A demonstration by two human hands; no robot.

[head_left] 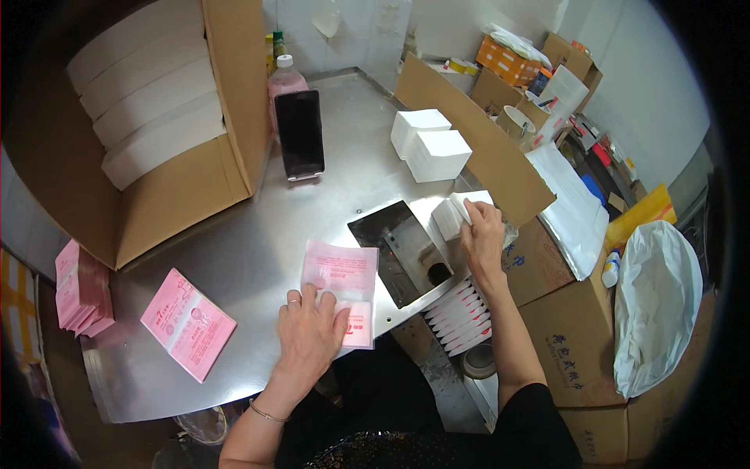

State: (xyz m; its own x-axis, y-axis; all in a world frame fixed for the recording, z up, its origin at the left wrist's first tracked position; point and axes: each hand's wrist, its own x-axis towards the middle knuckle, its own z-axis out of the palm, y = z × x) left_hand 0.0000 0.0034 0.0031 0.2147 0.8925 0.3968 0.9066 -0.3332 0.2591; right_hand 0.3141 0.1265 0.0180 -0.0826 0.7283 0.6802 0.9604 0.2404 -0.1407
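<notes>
Left hand (pixel 311 332) lies flat, fingers spread, pressing pink printed bag (pixel 344 291) onto steel worktop (pixel 242 258), near front edge. Right hand (pixel 483 238) reaches right, grip pinching small stack of white napkins (pixel 455 213) at worktop's right edge, beside dark rectangular opening (pixel 398 250). Pile of pink bags (pixel 187 324) lies left of left hand. Two white napkin blocks (pixel 430 144) sit further back; black phone (pixel 299 134) stands propped behind.

This looks like a small packing workroom. A steel worktable (pixel 258 258) stands against a white tiled wall (pixel 367 31), with big cardboard boxes (pixel 180 187) on it and beside it, stacks of white tissue packs (pixel 431 144), and pink printed sleeves (pixel 187 324) near its left edge.
</notes>
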